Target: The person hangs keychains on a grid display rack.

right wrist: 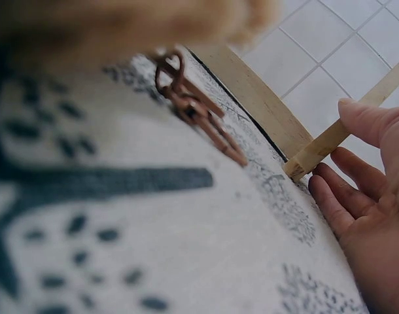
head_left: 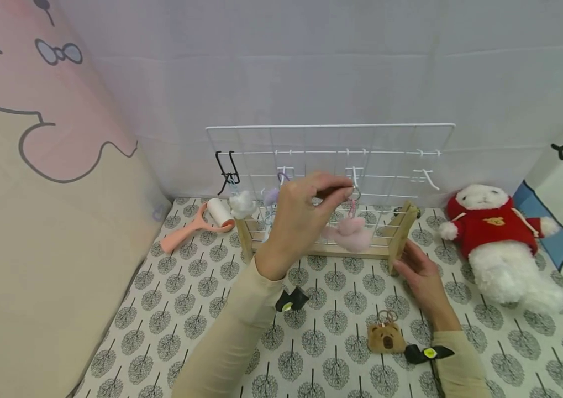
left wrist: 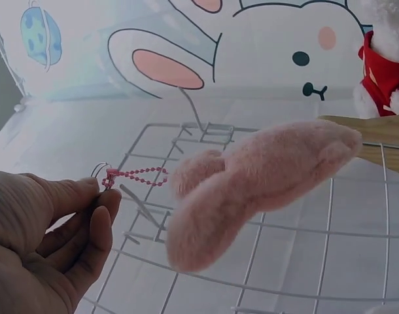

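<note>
My left hand [head_left: 306, 215] pinches the metal ring of a pink plush keychain [head_left: 353, 235] between thumb and fingers. In the left wrist view a pink bead chain [left wrist: 137, 175] runs from the ring to the fluffy pink body, and a white hook [left wrist: 139, 203] of the grid stands close beside the fingertips. At the grid rack's right end, my right hand [head_left: 422, 276] holds the upright wooden leg [right wrist: 324, 147], thumb on one side and fingers on the other. A brown bear-face pouch keychain [head_left: 385, 338] lies on the patterned cloth left of the right wrist.
The white wire grid rack [head_left: 331, 126] carries hooks; a white plush keychain [head_left: 243, 204] and a purple one [head_left: 271, 197] hang at its left. A peach lint roller [head_left: 187, 228] lies left of the rack. A white plush toy in red [head_left: 495, 237] lies at the right.
</note>
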Motion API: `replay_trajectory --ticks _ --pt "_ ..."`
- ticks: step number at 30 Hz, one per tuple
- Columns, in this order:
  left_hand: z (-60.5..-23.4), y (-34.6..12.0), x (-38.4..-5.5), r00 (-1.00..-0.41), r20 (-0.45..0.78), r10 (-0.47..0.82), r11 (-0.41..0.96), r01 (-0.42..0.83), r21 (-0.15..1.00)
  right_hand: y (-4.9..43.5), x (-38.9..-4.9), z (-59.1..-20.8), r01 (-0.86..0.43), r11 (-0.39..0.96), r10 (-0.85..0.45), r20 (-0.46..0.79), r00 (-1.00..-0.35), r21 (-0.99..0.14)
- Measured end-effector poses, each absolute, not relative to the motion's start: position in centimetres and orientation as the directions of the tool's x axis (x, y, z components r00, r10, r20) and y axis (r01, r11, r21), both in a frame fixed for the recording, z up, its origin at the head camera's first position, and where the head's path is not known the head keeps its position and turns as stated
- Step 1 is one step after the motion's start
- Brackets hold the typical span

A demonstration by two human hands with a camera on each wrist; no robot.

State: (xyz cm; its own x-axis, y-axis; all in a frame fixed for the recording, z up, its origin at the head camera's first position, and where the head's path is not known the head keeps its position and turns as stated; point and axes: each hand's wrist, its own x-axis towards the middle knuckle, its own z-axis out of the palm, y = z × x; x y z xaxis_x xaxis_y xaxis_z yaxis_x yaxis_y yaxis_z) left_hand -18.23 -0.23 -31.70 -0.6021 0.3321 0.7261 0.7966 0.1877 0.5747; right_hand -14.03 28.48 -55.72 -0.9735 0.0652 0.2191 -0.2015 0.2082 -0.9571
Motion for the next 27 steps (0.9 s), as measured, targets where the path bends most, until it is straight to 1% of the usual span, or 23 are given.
replay_trajectory --ticks 5,10,17,23,27 --pt "-31.5 0.3 -18.7 -0.651 0.690 0.317 0.236 0.759 0.607 28.6 -14.0 -55.8 -0.211 0.211 0.064 0.229 -0.971 -0.954" --pt "-31.8 0.7 -19.1 -0.693 0.653 0.306 0.247 0.720 0.649 28.6 -14.0 -55.7 -0.208 0.217 0.062 0.226 -0.972 -0.954" --pt "-32.7 0.8 -19.3 -0.710 0.639 0.296 0.247 0.703 0.667 28.5 -14.2 -55.6 -0.194 0.236 0.056 0.213 -0.976 -0.952" --pt "-33.9 0.6 -19.3 -0.718 0.638 0.278 0.277 0.696 0.662 28.4 -14.1 -55.5 -0.187 0.240 0.055 0.205 -0.977 -0.953" --pt "-35.0 0.3 -18.8 -0.745 0.612 0.267 0.283 0.667 0.689 28.4 -14.1 -55.4 -0.189 0.234 0.059 0.208 -0.976 -0.954"
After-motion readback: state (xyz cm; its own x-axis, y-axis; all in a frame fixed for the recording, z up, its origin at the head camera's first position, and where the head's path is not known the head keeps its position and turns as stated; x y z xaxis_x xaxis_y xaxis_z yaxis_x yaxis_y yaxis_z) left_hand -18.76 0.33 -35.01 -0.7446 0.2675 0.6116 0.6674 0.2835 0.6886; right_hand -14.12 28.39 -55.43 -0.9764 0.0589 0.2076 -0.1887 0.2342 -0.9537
